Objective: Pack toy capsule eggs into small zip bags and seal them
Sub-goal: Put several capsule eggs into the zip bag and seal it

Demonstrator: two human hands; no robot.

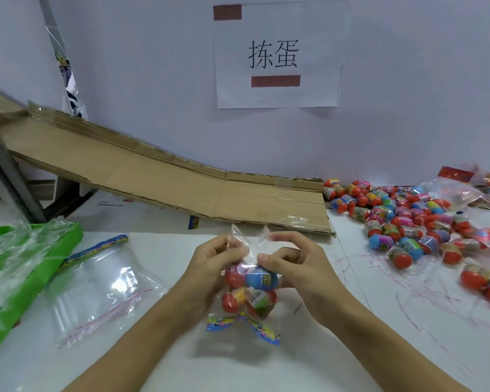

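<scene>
Left hand (214,260): we saw its fingers curled, pinching the left side of the bag mouth, at lower centre of the frame.
Right hand (292,264): we saw its fingers curled too, thumb and forefinger pinching the right side of the bag mouth; the thumb lay against the blue egg through the plastic.
Small zip bag (248,284): clear, held upright between both hands just above the desk (351,349), mouth uppermost, a printed colourful strip at its bottom edge. Whether the zip was closed, we could not tell.
Eggs in the bag (262,280): we noted several, red, blue and yellow parts showing; exact count unclear.
Loose egg pile (408,222): spread over the desk at the right of the frame, well apart from the hands.
Empty zip bags (96,287): lay flat at lower left, red seal lines visible.
Green tray (26,278): at the left edge, with crumpled clear plastic on it.
Cardboard ramp (153,176): sloped down from upper left to the desk at centre.
Paper sign (277,55): on the wall, upper centre, with two printed characters.
Filled bags (464,190): far right, partly cut off.
</scene>
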